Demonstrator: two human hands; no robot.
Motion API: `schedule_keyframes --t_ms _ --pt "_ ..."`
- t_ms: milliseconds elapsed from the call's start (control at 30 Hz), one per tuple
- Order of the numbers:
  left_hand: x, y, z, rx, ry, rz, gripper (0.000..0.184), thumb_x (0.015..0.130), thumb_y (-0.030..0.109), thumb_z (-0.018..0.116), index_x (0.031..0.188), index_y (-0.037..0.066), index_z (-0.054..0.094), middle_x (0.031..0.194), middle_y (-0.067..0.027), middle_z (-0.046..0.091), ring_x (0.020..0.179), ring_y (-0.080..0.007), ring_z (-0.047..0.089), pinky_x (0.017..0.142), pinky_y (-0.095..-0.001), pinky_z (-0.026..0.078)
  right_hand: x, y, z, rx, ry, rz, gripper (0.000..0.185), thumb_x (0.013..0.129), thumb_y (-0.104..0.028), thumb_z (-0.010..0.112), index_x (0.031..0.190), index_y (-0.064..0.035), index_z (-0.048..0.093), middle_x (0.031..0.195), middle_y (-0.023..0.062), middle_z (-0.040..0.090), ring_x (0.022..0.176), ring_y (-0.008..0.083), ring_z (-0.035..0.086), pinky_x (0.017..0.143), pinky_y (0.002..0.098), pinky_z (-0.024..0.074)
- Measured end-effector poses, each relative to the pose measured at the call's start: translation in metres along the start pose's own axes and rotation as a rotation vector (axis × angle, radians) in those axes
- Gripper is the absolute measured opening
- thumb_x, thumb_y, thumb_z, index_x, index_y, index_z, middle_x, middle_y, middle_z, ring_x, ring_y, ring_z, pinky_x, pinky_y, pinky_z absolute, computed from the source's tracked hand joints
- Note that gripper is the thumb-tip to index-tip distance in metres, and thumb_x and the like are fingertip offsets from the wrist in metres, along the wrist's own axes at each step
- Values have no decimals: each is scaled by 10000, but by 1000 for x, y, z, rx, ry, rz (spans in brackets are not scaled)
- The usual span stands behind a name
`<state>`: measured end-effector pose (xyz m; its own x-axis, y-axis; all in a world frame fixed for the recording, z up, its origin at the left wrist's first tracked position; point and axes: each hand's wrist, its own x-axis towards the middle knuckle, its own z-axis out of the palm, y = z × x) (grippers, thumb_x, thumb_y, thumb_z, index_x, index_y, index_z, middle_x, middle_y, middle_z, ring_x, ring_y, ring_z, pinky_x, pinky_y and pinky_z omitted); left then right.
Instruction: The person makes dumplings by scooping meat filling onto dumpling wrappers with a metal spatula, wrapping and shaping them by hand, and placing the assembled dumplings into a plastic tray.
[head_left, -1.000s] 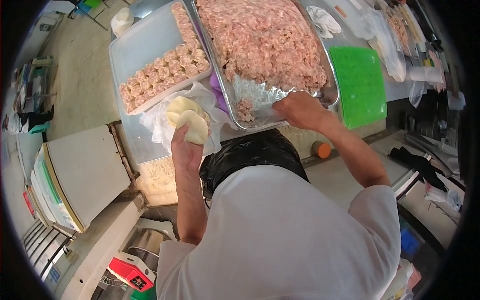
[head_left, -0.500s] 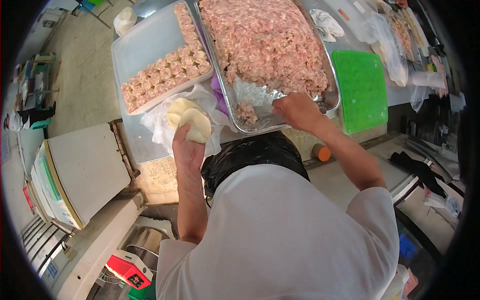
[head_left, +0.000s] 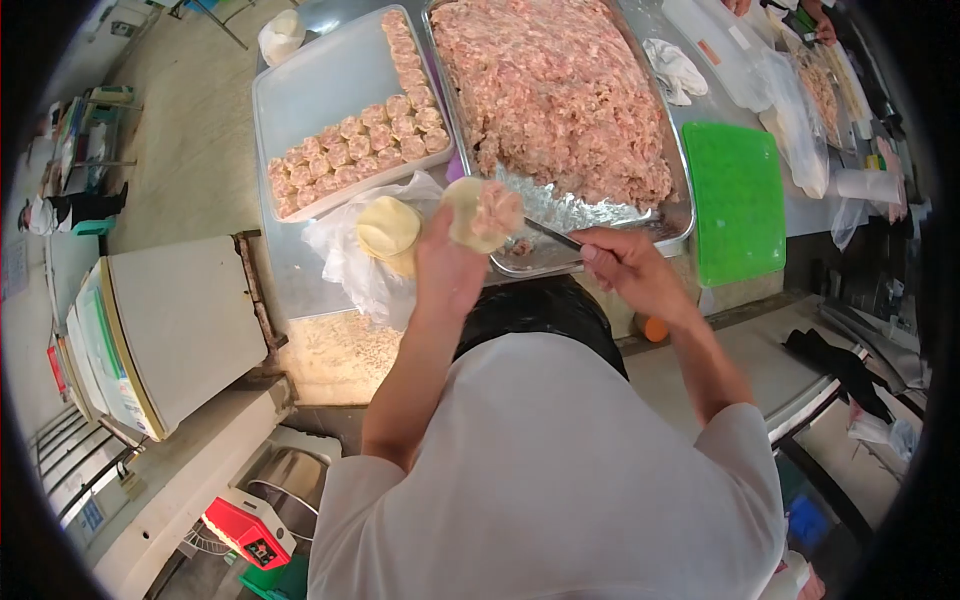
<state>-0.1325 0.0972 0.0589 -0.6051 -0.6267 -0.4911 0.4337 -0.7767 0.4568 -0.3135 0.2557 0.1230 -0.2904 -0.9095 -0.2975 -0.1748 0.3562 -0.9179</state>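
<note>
My left hand holds up a round dumpling wrapper at the near left corner of the metal tray. A lump of minced meat lies on the wrapper. In my right hand is the dark handle of a thin spreading tool; its tip reaches to the meat on the wrapper. The tray holds a big mass of minced meat. Left of my left hand, a stack of round wrappers rests on a white plastic bag.
A clear plastic tray with rows of filled dumplings stands at the left. A green lid lies right of the meat tray. Plastic bags and a white cloth are farther right. Another person's hands show at top right.
My left hand has moved right with a wrapper, away from the stack. Meat now lies on that wrapper. My right hand has come nearer, bringing the tool up from the tray.
</note>
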Motion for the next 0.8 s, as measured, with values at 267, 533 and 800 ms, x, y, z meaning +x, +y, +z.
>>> schedule_keyframes --t_ms 267,533,800 --pt "24 -5 17 2 48 203 403 1101 286 327 1314 9 527 1198 -141 622 1155 -296 599 1040 -501 470 -10 15 29 -104 200 -117 305 915 25 672 1219 -3 680 960 156 703 773 221 669 699 329 523" --pt "9 13 35 6 -39 118 431 1084 345 386 1323 4 498 1157 -138 616 1107 -296 599 1020 -489 473 12 13 44 -122 249 -244 349 878 55 670 1221 -11 675 916 176 686 735 298 668 651 363 515" --pt "14 17 16 -136 38 227 470 1090 442 335 1266 44 513 1144 -106 613 1040 -276 614 911 -497 506 18 15 66 -71 231 -288 330 884 38 689 1211 1 677 895 163 688 718 262 645 657 339 508"
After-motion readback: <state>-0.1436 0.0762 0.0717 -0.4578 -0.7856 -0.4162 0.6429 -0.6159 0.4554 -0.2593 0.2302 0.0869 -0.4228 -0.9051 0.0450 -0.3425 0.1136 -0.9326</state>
